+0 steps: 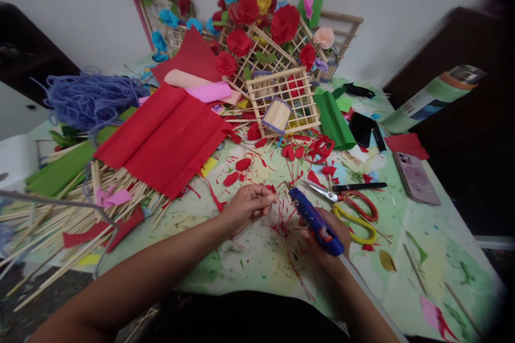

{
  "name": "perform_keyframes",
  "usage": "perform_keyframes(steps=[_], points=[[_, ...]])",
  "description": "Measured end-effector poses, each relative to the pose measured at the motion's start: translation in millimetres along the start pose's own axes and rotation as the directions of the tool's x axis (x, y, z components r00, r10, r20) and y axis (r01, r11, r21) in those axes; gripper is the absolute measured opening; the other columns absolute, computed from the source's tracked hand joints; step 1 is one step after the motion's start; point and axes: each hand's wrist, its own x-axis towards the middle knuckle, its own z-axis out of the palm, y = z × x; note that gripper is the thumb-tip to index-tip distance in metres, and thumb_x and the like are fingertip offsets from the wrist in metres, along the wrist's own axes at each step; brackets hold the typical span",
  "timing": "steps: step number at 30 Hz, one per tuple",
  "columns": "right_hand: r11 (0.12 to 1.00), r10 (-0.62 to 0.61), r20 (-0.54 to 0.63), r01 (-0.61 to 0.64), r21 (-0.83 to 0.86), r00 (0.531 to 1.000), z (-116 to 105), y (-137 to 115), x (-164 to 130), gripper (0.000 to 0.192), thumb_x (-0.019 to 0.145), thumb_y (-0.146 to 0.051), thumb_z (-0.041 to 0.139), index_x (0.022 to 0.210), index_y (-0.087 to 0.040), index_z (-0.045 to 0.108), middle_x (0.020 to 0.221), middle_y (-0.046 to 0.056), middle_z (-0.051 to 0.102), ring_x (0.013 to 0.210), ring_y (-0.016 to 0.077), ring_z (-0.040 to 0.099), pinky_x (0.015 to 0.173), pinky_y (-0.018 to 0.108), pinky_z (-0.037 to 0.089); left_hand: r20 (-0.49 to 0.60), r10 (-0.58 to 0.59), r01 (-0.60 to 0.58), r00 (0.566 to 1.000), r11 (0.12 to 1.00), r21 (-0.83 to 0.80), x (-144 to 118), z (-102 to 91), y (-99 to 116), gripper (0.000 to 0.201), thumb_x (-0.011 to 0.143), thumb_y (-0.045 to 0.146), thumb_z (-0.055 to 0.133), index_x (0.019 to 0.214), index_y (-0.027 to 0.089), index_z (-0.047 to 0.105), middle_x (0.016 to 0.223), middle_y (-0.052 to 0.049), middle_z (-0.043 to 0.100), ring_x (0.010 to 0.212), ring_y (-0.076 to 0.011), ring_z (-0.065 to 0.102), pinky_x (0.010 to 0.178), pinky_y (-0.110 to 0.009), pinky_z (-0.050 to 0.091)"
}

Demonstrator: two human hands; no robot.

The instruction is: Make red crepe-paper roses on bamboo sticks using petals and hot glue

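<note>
My right hand (328,230) grips a blue glue gun (314,220), its nozzle pointing up and toward my left hand. My left hand (251,204) is closed in a pinch on a small red paper piece (270,189), which shows just past the fingertips. A short gap separates the nozzle from those fingers. Below and between the hands, thin red paper scraps (284,214) lie on the table. Scissors (354,209) with red and yellow handles lie partly open beside my right hand, with a black pen (360,186) by their blades.
Stick lattices (285,102) with paper flowers (285,24) stand against the wall. Red crepe paper (161,139), blue-purple yarn (92,99) and many wooden sticks (132,187) fill the left. A phone (414,177) and a green bottle (434,99) are at right. Red petals (237,171) lie ahead.
</note>
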Motion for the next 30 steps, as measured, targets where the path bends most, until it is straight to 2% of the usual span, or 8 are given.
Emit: perform_keyframes(steps=[6,12,15,21,26,30], points=[[0.993,0.093,0.089,-0.098,0.059,0.992,0.5,-6.1,-2.1,0.026,0.081,-0.045,0.056,0.072,-0.021,0.058,0.060,-0.001,0.057,0.050,0.0134,0.052,0.048,0.026,0.039,-0.040,0.055,-0.051,0.998,0.994,0.093,2.1,-0.6,-2.6,0.032,0.063,0.038,0.075,0.071,0.012,0.058,0.046,0.004,0.052,0.039,-0.0027,0.033,0.042,-0.019,0.017],[0.993,0.102,0.008,-0.103,0.056,0.995,-4.6,-7.9,1.0,0.023,0.080,-0.041,0.056,0.070,-0.021,0.057,0.060,0.001,0.059,0.052,0.0151,0.056,0.047,0.026,0.041,-0.034,0.100,-0.095,0.994,0.987,0.129,3.0,-2.2,-4.0,0.031,0.065,0.039,0.073,0.071,0.013,0.058,0.047,0.004,0.053,0.040,-0.0031,0.033,0.042,-0.019,0.019],[0.988,0.125,0.046,-0.128,0.086,0.991,-3.9,-8.2,1.6,0.023,0.080,-0.042,0.056,0.070,-0.021,0.057,0.059,0.000,0.059,0.050,0.0143,0.055,0.047,0.026,0.041,-0.037,0.094,-0.089,0.995,0.987,0.137,3.0,-2.2,-4.1,0.032,0.065,0.041,0.073,0.071,0.013,0.058,0.047,0.004,0.053,0.040,-0.0033,0.033,0.042,-0.019,0.019],[0.990,0.062,0.113,-0.075,0.122,0.992,0.0,-3.3,-1.1,0.022,0.081,-0.041,0.056,0.072,-0.021,0.057,0.058,-0.001,0.056,0.048,0.0127,0.051,0.047,0.025,0.039,-0.039,0.096,-0.090,0.995,0.987,0.134,2.9,-2.1,-3.1,0.033,0.064,0.041,0.074,0.071,0.013,0.058,0.046,0.004,0.053,0.040,-0.0034,0.033,0.042,-0.019,0.019],[0.998,-0.035,0.224,0.025,0.049,0.974,-0.6,-2.6,2.2,0.022,0.079,-0.039,0.058,0.070,-0.020,0.055,0.056,-0.002,0.052,0.048,0.0117,0.049,0.047,0.024,0.037,-0.062,0.090,-0.084,0.994,0.991,0.101,2.9,-2.4,-2.9,0.031,0.064,0.038,0.074,0.072,0.013,0.058,0.046,0.005,0.053,0.040,-0.0032,0.035,0.042,-0.018,0.020],[0.999,0.015,0.095,-0.010,-0.045,0.995,-4.2,-2.7,2.5,0.019,0.080,-0.038,0.059,0.071,-0.021,0.055,0.058,-0.001,0.054,0.049,0.0128,0.050,0.048,0.025,0.038,-0.071,0.104,-0.095,0.992,0.989,0.115,3.9,-3.8,-4.8,0.030,0.063,0.037,0.075,0.070,0.013,0.058,0.047,0.004,0.053,0.042,-0.0043,0.041,0.042,-0.018,0.022]])
